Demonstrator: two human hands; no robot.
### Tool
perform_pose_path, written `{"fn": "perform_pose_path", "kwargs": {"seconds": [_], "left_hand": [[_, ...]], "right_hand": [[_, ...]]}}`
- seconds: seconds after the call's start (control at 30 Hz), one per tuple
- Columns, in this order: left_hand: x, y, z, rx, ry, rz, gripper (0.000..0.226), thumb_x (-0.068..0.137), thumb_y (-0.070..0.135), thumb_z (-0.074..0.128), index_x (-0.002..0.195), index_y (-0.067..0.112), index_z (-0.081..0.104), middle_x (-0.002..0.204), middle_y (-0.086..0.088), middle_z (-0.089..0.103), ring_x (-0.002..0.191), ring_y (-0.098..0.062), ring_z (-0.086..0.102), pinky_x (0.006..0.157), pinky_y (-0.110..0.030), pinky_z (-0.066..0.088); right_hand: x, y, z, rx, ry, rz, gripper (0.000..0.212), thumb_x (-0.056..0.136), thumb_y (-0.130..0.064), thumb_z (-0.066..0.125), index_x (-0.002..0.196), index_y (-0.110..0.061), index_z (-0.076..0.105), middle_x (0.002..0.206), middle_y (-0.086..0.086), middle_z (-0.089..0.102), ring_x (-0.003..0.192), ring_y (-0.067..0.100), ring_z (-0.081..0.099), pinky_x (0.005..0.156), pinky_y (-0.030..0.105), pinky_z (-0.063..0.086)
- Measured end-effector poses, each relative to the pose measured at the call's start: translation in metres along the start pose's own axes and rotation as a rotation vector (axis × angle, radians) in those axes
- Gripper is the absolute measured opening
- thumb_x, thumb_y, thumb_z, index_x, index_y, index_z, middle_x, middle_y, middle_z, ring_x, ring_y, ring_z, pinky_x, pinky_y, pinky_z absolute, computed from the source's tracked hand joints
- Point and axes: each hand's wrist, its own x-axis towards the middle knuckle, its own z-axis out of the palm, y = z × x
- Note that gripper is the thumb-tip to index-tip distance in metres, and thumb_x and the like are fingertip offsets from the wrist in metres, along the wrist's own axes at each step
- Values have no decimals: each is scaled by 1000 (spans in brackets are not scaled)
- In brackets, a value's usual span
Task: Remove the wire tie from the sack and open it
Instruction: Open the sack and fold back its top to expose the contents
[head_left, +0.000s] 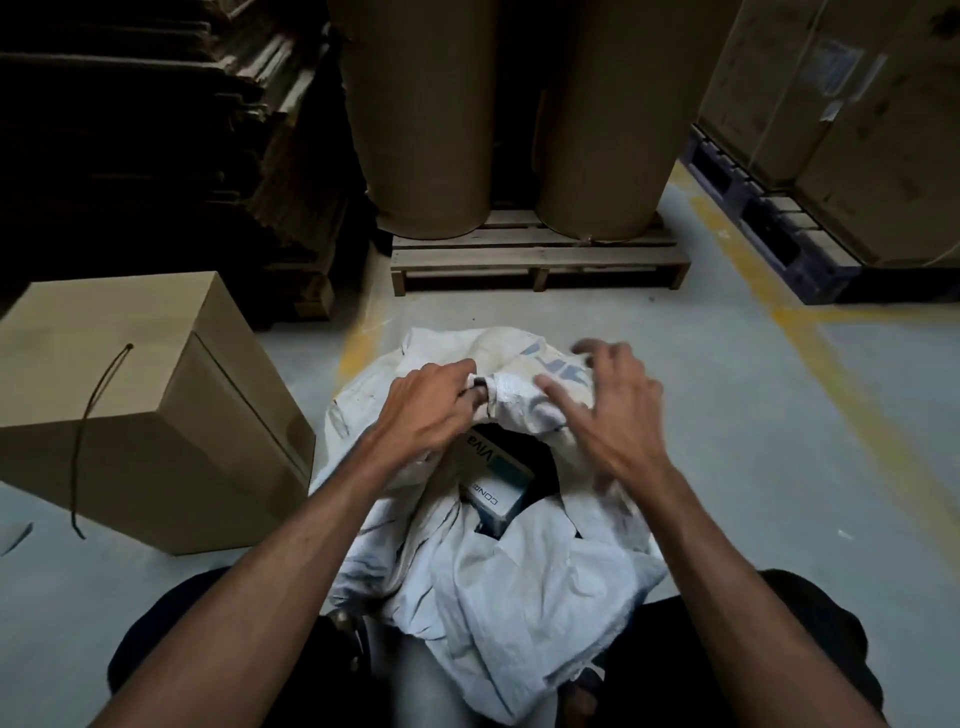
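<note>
Sack of soft white woven plastic (498, 571), light and crumpling; dark wire tie (482, 385) cinches its neck, pinched between left hand (426, 410) fingers; right hand (613, 410) fingers spread, blurred, just beside the neck.

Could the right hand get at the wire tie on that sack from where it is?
Probably yes. The right hand hovers open beside the bunched neck of the white sack, nothing between it and the dark wire tie. The left hand already pinches there, crowding that side.
</note>
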Motion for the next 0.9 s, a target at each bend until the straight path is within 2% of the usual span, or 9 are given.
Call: {"fn": "perform_pose_path", "kwargs": {"seconds": [0.17, 0.3, 0.37, 0.5, 0.57, 0.67, 0.73, 0.83, 0.9], "left_hand": [[13, 13, -4, -119, -177, -234, 25, 86, 39, 53, 78, 16, 57, 82, -4, 65, 77, -30, 58, 69, -40, 43], [23, 4, -4, -377, -399, -296, 23, 91, 33, 60, 73, 19, 55, 75, 0, 61, 70, -22, 52, 69, -40, 39], [21, -3, -3, -397, -429, -211, 23, 99, 41, 59, 97, 18, 60, 83, 2, 66, 78, -20, 59, 74, -42, 45], [1, -12, -2, 37, -144, 111, 71, 89, 76, 45, 143, 30, 37, 116, -3, 56, 111, -23, 52, 92, -44, 42], [-14, -12, -7, 275, 56, 190, 82, 80, 85, 44, 138, 27, 45, 128, -5, 47, 120, -24, 44, 101, -47, 36], [-27, -16, -2, 469, 151, 133, 85, 73, 87, 49, 127, 22, 54, 121, -6, 51, 109, -26, 46, 92, -47, 39], [-32, -23, 9, 535, 109, 61, 84, 72, 77, 61, 132, 18, 53, 121, -7, 55, 105, -28, 51, 87, -47, 43], [-32, -35, 24, 511, 50, -19, 76, 74, 38, 77, 140, 10, 50, 129, -11, 56, 107, -32, 56, 83, -46, 48], [-27, -41, 29, 424, 39, -84, 71, 75, 18, 76, 139, 4, 49, 124, -17, 59, 101, -36, 61, 78, -45, 50]], "right_hand": [[-6, -27, 47, -354, -150, -293, 62, 98, -61, 45, 142, -17, 41, 125, 7, 56, 112, 31, 57, 95, 52, 42], [14, -17, 54, -93, -276, -278, 31, 104, -40, 49, 114, -11, 49, 105, 13, 58, 88, 35, 58, 68, 41, 43], [17, -10, 56, -8, -329, -232, 23, 105, -34, 48, 94, -15, 45, 91, 11, 58, 81, 35, 56, 65, 43, 43], [25, 1, 58, 153, -331, 9, 42, 109, -36, 39, 71, -19, 41, 75, 5, 57, 75, 32, 56, 70, 44, 46], [36, 8, 52, 241, -301, 182, 47, 109, -37, 41, 68, -14, 47, 79, 10, 61, 80, 31, 58, 72, 40, 44], [51, 7, 34, 335, -276, 392, 45, 109, -31, 45, 82, 1, 62, 102, 27, 66, 100, 38, 62, 80, 37, 40], [59, 6, 27, 405, -304, 521, 40, 109, -30, 46, 102, 4, 66, 116, 28, 65, 113, 41, 62, 87, 36, 44], [65, 13, 30, 566, -450, 690, 38, 106, -39, 46, 89, -8, 60, 89, 11, 62, 73, 24, 66, 69, 32, 50], [68, 17, 32, 746, -513, 727, 38, 102, -39, 47, 102, -5, 64, 87, 8, 67, 67, 18, 64, 76, 35, 54]]}}
